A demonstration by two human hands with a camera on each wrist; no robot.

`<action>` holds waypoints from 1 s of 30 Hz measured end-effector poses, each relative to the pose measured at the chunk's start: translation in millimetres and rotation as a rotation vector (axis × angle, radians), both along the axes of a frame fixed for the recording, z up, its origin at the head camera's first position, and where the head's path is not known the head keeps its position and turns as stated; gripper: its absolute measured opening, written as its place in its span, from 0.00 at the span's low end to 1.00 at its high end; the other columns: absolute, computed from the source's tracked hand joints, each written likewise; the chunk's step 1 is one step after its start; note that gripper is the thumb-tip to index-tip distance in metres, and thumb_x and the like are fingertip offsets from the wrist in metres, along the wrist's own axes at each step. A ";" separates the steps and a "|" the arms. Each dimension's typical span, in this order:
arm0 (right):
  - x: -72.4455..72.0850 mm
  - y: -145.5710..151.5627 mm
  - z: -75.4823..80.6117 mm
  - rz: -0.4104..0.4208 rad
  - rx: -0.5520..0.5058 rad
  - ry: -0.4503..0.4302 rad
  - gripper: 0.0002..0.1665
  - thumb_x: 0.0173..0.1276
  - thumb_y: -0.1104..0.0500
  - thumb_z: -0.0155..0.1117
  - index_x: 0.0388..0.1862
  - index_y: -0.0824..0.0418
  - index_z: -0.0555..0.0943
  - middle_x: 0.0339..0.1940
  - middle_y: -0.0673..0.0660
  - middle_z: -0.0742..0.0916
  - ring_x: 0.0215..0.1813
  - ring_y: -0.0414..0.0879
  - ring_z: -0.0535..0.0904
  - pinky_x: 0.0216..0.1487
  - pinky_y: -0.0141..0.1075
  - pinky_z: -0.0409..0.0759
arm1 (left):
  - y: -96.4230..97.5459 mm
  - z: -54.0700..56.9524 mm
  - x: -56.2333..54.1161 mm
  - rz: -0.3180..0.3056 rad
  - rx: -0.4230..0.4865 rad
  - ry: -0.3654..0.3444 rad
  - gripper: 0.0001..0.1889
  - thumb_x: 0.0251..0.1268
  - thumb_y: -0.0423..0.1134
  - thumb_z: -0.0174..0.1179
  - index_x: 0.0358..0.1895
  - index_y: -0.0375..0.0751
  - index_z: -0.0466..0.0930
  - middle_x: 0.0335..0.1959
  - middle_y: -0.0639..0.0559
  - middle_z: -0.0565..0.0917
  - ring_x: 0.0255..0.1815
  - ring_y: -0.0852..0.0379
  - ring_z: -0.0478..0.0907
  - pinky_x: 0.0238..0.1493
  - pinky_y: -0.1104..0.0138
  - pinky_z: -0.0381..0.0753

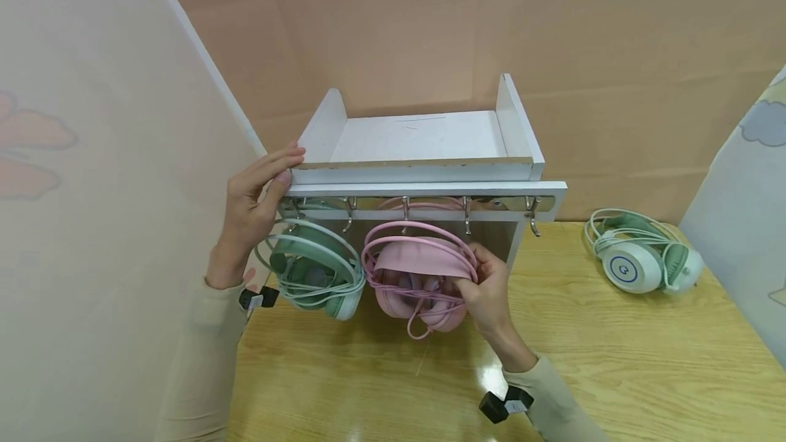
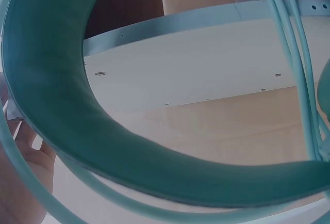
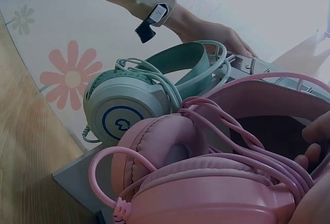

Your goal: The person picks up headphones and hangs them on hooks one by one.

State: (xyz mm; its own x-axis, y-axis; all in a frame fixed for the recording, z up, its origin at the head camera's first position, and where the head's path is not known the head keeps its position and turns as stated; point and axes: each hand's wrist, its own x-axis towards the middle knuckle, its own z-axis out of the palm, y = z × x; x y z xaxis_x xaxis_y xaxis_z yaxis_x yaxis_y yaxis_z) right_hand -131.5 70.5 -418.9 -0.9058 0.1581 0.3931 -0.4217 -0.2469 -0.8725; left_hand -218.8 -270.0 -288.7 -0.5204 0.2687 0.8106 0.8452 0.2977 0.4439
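Note:
My left hand point(image 1: 253, 200) grips the left front corner of a white wooden shelf point(image 1: 424, 172), fingers over the top and thumb at the front. A metal hook rail point(image 1: 439, 203) runs below the shelf's front edge. Green headphones point(image 1: 316, 258), cord wound around them, hang at its left end. Beside them are pink headphones point(image 1: 424, 258), their upper band at the middle hook; whether the hook bears them I cannot tell. My right hand point(image 1: 491, 292) holds the pink headband at its right side. In the left wrist view the green headband point(image 2: 154, 157) hides much of the shelf.
White-and-green headphones point(image 1: 632, 258) lie on the wooden table point(image 1: 583, 353) at the right. Two hooks to the right of the pink pair hold nothing. A pale wall with a flower print point(image 3: 72, 77) stands close on the left, a brown backdrop point(image 1: 417, 26) behind the shelf.

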 end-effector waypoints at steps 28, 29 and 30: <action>0.2 15.3 -12.2 0.067 0.151 0.154 0.28 0.58 0.83 0.67 0.60 0.79 0.78 0.52 0.51 0.89 0.54 0.41 0.87 0.57 0.29 0.87 | -0.2 -0.5 -1.0 -0.004 0.006 0.002 0.18 0.74 0.19 0.54 0.60 0.28 0.87 0.63 0.37 0.87 0.75 0.39 0.78 0.78 0.59 0.75; 0.9 16.4 -12.4 0.070 0.164 0.153 0.28 0.59 0.83 0.67 0.61 0.78 0.78 0.53 0.51 0.89 0.55 0.41 0.87 0.58 0.29 0.87 | -0.3 -0.5 -0.8 -0.002 0.006 0.003 0.18 0.74 0.19 0.54 0.60 0.28 0.86 0.63 0.37 0.87 0.75 0.40 0.78 0.78 0.59 0.75; 1.7 17.6 -12.4 0.074 0.176 0.153 0.29 0.60 0.82 0.67 0.62 0.78 0.78 0.54 0.51 0.89 0.56 0.42 0.86 0.59 0.29 0.86 | -0.4 -0.5 -0.7 -0.002 0.006 0.004 0.18 0.74 0.18 0.54 0.59 0.27 0.86 0.63 0.37 0.87 0.75 0.40 0.78 0.79 0.59 0.75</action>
State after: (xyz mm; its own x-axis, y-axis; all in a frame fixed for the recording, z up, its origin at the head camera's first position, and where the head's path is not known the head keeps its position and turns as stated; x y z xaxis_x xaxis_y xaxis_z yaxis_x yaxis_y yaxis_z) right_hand -129.7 88.1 -431.3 -0.8401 0.0102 0.5423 -0.5387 -0.1322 -0.8320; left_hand -219.5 -270.5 -289.2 -0.5166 0.2646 0.8143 0.8475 0.2935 0.4423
